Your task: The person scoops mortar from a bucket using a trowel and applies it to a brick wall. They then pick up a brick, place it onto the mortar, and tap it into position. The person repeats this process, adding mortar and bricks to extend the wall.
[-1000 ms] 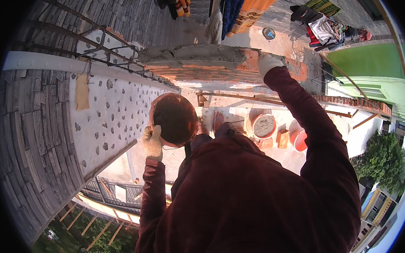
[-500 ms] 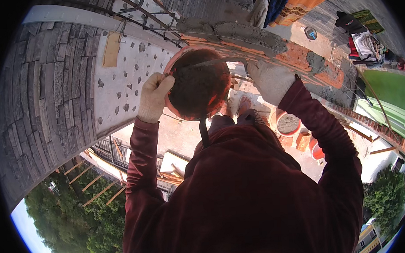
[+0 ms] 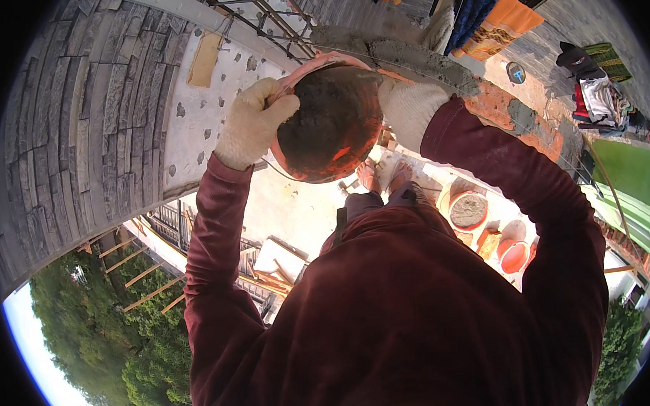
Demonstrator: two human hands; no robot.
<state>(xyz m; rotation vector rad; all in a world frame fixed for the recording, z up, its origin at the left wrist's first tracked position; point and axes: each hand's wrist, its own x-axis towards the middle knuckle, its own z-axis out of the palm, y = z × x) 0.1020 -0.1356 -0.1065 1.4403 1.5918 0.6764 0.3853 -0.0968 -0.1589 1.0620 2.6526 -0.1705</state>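
An orange bucket is tilted in front of me, with wet grey mortar inside. My left hand, in a pale knitted glove, grips its left rim with the thumb over the edge. On the opposite side, my gloved right hand is closed at the bucket's right rim. Its fingertips are partly hidden there. The trowel seen in that hand a moment ago hardly shows; a grey edge across the mortar may be its blade. Just beyond the bucket runs a low brick wall with grey mortar on top.
Below right stand a tub of mortar and a smaller red bucket. Steel bars stick out at the far left, near a stone-clad wall. A string runs along the brick wall. Cloths hang beyond it.
The bucket sits slightly further right in the picture and is tipped differently. My right hand has come closer to its rim. The trowel's bent shank and long blade no longer show clearly.
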